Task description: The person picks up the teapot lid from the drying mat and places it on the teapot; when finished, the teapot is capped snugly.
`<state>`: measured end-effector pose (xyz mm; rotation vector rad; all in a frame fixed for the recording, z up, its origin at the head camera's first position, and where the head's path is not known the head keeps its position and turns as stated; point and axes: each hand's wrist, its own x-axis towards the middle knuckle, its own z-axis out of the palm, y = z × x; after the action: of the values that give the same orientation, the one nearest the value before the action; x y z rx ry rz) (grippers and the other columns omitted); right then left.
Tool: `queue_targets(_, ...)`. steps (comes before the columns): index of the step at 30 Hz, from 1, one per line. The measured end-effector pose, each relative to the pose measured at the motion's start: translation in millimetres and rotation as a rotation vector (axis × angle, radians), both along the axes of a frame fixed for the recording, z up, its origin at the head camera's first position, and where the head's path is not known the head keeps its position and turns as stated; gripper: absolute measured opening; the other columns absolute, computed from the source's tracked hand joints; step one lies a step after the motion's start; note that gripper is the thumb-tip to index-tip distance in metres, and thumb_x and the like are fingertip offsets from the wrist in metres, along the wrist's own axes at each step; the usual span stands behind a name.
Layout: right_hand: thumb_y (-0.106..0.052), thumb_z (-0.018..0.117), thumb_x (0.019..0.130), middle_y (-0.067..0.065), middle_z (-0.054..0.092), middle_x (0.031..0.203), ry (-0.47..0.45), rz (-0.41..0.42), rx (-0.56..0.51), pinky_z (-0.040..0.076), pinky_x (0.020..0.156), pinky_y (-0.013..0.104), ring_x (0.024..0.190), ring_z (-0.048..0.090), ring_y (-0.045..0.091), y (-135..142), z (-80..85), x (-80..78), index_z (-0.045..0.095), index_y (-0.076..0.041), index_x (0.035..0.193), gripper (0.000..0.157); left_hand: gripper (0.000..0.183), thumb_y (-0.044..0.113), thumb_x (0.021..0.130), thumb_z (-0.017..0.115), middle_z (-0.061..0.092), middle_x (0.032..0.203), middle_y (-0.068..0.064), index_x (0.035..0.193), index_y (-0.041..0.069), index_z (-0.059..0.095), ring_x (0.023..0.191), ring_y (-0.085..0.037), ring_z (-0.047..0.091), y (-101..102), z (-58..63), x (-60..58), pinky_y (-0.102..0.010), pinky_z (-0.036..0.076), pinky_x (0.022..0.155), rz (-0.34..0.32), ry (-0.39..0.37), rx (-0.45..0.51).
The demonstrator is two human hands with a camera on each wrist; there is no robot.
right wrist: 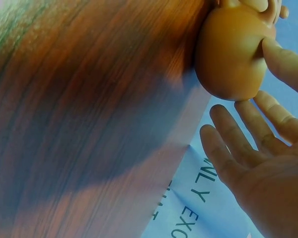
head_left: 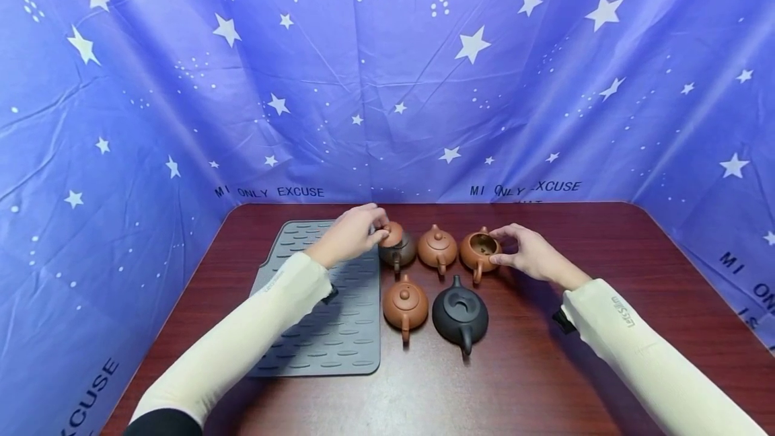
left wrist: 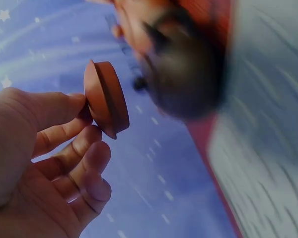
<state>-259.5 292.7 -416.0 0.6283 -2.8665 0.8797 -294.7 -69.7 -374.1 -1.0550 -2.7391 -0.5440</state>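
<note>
My left hand (head_left: 354,234) pinches a reddish-brown teapot lid (left wrist: 107,99) by its top, between thumb and fingers. In the head view this lid is in front of part of a dark brown teapot (head_left: 404,253); the left wrist view shows the lid tilted on edge, apart from the blurred dark pot. At the right end of the back row stands a lidless orange-brown teapot (head_left: 467,258), its inside showing. My right hand (head_left: 533,256) holds this pot's right side, thumb in front and fingertips behind, the other fingers spread in the right wrist view.
Between the two back pots sits a lidded reddish-brown teapot (head_left: 437,251). In front stand another lidded reddish-brown teapot (head_left: 396,311) and a black teapot (head_left: 448,325). A grey ridged mat (head_left: 339,348) lies to the left on the dark red wooden table (head_left: 545,369). Blue star-printed cloth (head_left: 387,140) surrounds it.
</note>
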Motion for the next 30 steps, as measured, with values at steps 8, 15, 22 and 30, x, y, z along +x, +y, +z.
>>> queue_targets(8,-0.018,0.077,0.080,0.018,0.060,0.111,-0.011,0.005,-0.014,0.044,0.085,0.049,0.103,0.057,0.034,3,-4.4,0.7,0.058,0.005,0.118,0.048,0.009,0.024,0.090,0.063,0.055,0.091,0.005,0.096,0.016,0.063,0.079,-0.009,0.055,75,11.3,7.5,-0.027,0.046,0.071,-0.107,0.047,-0.107)
queue_targets(15,-0.018,0.078,0.079,0.018,0.060,0.111,-0.007,0.007,-0.036,0.043,0.087,0.051,0.104,0.056,0.034,4,-4.1,-1.5,0.058,0.004,0.118,0.049,0.007,0.024,0.092,0.062,0.053,0.091,0.007,0.095,0.018,0.063,0.078,-0.008,0.052,124,13.6,3.1,-0.025,0.045,0.070,-0.126,0.047,-0.178)
queue_targets(22,-0.019,0.079,0.077,0.017,0.061,0.110,-0.055,0.000,-0.005,0.044,0.085,0.048,0.103,0.056,0.033,3,-0.1,-2.7,0.056,0.005,0.119,0.053,0.007,0.022,0.092,0.062,0.054,0.093,0.007,0.097,0.019,0.065,0.082,-0.008,0.053,153,6.6,-5.5,-0.024,0.045,0.070,-0.129,-0.013,-0.222)
queue_targets(30,-0.020,0.079,0.077,0.017,0.062,0.109,-0.087,-0.028,0.006,0.044,0.086,0.046,0.103,0.057,0.033,4,2.3,-3.3,0.057,0.004,0.118,0.052,0.006,0.022,0.090,0.064,0.055,0.090,0.006,0.093,0.018,0.066,0.080,-0.009,0.053,177,2.8,-11.3,-0.026,0.045,0.068,-0.146,-0.013,-0.269)
